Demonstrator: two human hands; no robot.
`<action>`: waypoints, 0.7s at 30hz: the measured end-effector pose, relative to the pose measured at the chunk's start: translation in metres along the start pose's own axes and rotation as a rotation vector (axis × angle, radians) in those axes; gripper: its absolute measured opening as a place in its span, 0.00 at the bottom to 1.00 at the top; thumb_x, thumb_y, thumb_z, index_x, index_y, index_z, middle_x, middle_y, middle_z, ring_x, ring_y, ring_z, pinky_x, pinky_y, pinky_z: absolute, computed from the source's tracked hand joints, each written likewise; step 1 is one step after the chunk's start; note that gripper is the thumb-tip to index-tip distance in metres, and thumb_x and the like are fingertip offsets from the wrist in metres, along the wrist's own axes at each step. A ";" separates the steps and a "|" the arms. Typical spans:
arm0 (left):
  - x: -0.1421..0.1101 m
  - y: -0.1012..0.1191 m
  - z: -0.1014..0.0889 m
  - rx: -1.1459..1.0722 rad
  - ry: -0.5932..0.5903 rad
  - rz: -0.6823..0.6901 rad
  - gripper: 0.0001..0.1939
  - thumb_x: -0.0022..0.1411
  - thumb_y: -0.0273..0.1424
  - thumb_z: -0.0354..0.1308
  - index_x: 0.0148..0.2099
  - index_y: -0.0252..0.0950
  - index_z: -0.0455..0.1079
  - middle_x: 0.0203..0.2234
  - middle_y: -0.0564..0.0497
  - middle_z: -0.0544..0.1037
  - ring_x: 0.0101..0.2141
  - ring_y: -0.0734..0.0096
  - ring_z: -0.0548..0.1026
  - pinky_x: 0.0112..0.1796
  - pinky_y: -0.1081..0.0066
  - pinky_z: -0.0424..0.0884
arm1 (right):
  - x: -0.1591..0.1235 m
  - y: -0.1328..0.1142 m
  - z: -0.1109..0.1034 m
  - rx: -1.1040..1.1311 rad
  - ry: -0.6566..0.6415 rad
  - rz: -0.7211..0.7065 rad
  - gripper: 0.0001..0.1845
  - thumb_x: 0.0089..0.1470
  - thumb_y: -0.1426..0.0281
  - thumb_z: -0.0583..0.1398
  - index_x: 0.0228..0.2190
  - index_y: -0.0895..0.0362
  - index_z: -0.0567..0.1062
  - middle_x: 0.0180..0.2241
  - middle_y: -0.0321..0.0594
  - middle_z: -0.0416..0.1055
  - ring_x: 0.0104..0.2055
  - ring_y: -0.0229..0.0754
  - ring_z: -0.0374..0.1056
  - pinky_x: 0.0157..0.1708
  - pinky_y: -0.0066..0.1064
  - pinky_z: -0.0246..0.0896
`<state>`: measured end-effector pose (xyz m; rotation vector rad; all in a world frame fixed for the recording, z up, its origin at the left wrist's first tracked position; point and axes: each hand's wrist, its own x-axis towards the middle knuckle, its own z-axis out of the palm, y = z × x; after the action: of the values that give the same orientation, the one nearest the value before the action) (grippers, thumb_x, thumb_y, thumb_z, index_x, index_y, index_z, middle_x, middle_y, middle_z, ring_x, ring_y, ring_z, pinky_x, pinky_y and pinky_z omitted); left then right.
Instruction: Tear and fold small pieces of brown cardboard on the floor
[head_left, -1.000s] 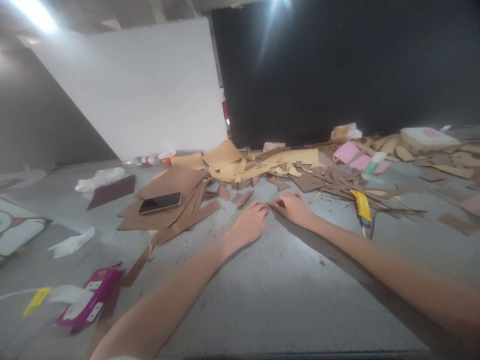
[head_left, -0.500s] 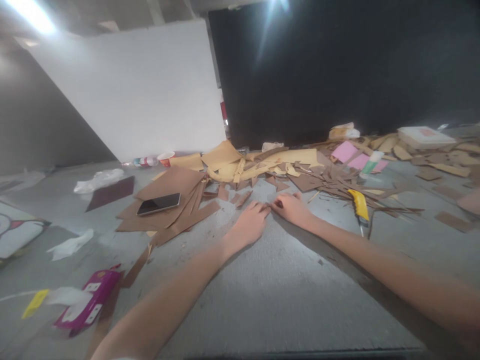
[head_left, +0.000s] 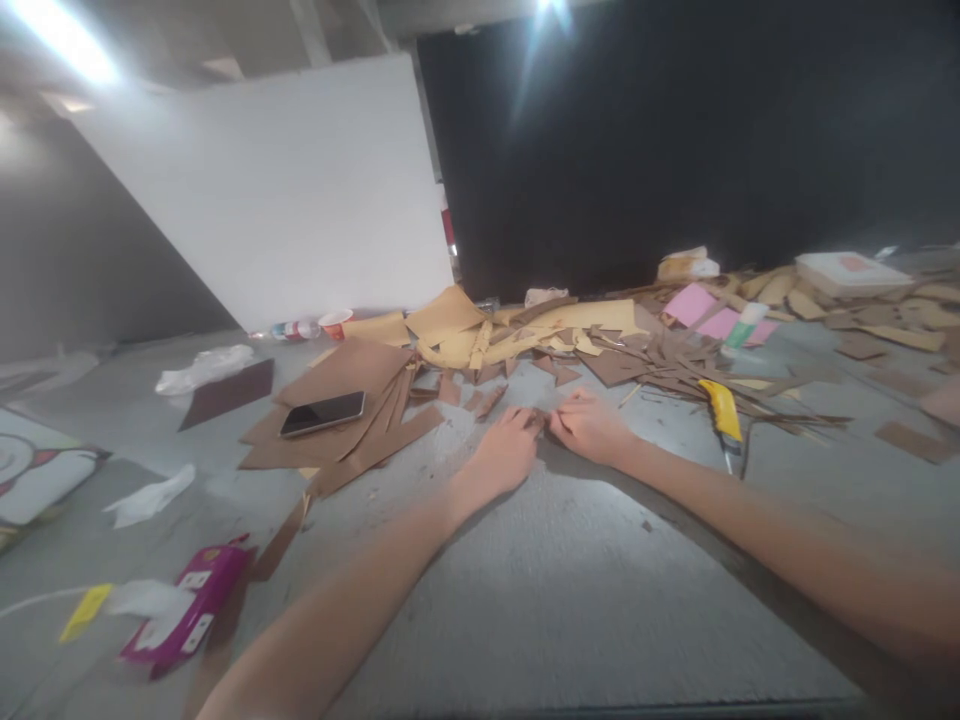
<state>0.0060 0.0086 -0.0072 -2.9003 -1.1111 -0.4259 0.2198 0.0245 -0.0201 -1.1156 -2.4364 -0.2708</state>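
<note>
My left hand [head_left: 510,447] rests on the grey table with its fingers curled and pressed together. Close beside it, my right hand [head_left: 590,427] is closed in a pinch, its fingertips almost meeting those of the left. Between the two sets of fingertips a small brown piece [head_left: 541,418], looking like cardboard, barely shows; the fingers hide most of it. Just beyond the hands lie small brown cardboard scraps [head_left: 491,402]. A yellow utility knife [head_left: 723,408] lies to the right of my right hand, its blade pointing toward me.
A phone [head_left: 322,414] lies on stacked brown cardboard sheets [head_left: 352,365] at left. Nearer me is a purple tissue pack [head_left: 199,605]. Along the back run yellowish offcuts [head_left: 450,345], a paper cup [head_left: 335,322], a green-and-white glue-like tube [head_left: 746,326] and a white box [head_left: 853,273].
My right hand's fingers have shifted and closed more tightly near the small brown piece. The left hand stays almost in place. The camera view has tilted slightly.
</note>
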 end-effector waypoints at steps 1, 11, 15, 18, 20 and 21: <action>0.000 0.000 0.001 -0.008 0.004 0.000 0.22 0.71 0.21 0.46 0.63 0.32 0.69 0.54 0.40 0.75 0.58 0.54 0.69 0.60 0.56 0.67 | 0.000 0.001 0.001 -0.010 -0.024 -0.008 0.30 0.72 0.69 0.49 0.21 0.56 0.79 0.24 0.44 0.77 0.26 0.42 0.66 0.46 0.41 0.54; -0.001 0.000 0.003 0.005 -0.002 -0.028 0.24 0.67 0.19 0.48 0.63 0.32 0.69 0.55 0.40 0.75 0.58 0.54 0.71 0.59 0.58 0.69 | 0.000 0.016 0.004 -0.129 -0.108 0.016 0.31 0.70 0.69 0.50 0.20 0.56 0.82 0.23 0.46 0.78 0.25 0.44 0.67 0.48 0.43 0.55; -0.001 -0.003 0.008 -0.048 0.031 -0.051 0.23 0.68 0.19 0.48 0.62 0.33 0.71 0.56 0.42 0.75 0.59 0.56 0.70 0.61 0.57 0.68 | -0.001 0.015 0.002 -0.063 -0.082 -0.039 0.30 0.69 0.69 0.49 0.19 0.55 0.80 0.22 0.45 0.77 0.24 0.43 0.64 0.49 0.43 0.55; -0.003 -0.007 0.011 -0.090 0.064 -0.068 0.23 0.69 0.21 0.49 0.63 0.34 0.70 0.60 0.42 0.73 0.62 0.56 0.68 0.64 0.56 0.65 | -0.002 0.013 0.000 0.029 -0.068 -0.087 0.30 0.69 0.69 0.48 0.19 0.55 0.78 0.21 0.43 0.75 0.24 0.42 0.62 0.47 0.42 0.57; -0.004 -0.009 0.011 -0.089 0.063 -0.063 0.23 0.70 0.22 0.49 0.64 0.31 0.69 0.61 0.39 0.72 0.63 0.55 0.67 0.65 0.56 0.64 | -0.003 0.012 -0.001 0.108 -0.085 -0.134 0.30 0.71 0.68 0.47 0.20 0.54 0.77 0.21 0.42 0.74 0.25 0.42 0.63 0.47 0.40 0.58; -0.004 -0.009 0.011 -0.084 0.058 -0.058 0.23 0.70 0.22 0.49 0.65 0.30 0.69 0.61 0.38 0.71 0.63 0.54 0.66 0.65 0.55 0.64 | -0.003 0.011 -0.001 0.146 -0.090 -0.155 0.30 0.71 0.68 0.47 0.21 0.54 0.77 0.21 0.41 0.73 0.25 0.42 0.63 0.46 0.40 0.58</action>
<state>-0.0003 0.0140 -0.0194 -2.9113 -1.2004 -0.5681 0.2305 0.0291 -0.0207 -0.8968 -2.5799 -0.0898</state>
